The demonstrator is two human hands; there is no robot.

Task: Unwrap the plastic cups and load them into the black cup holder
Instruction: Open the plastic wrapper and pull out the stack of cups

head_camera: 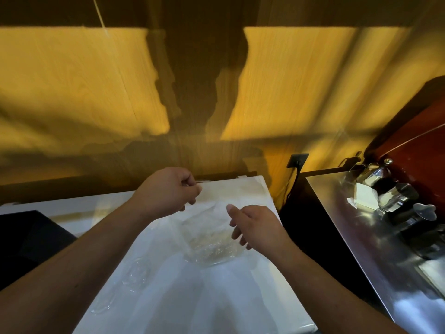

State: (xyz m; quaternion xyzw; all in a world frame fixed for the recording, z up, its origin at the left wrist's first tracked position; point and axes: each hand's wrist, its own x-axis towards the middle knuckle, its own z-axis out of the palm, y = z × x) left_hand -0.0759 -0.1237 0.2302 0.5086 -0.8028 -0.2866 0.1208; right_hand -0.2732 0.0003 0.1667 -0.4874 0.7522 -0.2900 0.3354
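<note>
**Clear plastic wrap coming off the cups**

The white desk [192, 297] carried the wrapped cups [209, 242], a glassy, crinkled bundle near its middle. The left hand [168, 191], at 11 o'clock of the bundle, pinched the wrap [212, 204]. The right hand [257, 225] lay at 3 o'clock, its fingers [237, 233] curled, grip unclear. Best to steady the stack low and peel slowly, lest thin cups buckle.

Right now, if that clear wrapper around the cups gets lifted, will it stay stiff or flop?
Likely floppy: the wrapper sags and crinkles below where the left hand pinches its top. Probably very light, since a fingertip pinch seems enough. Its glossy film may be slippery.
</note>
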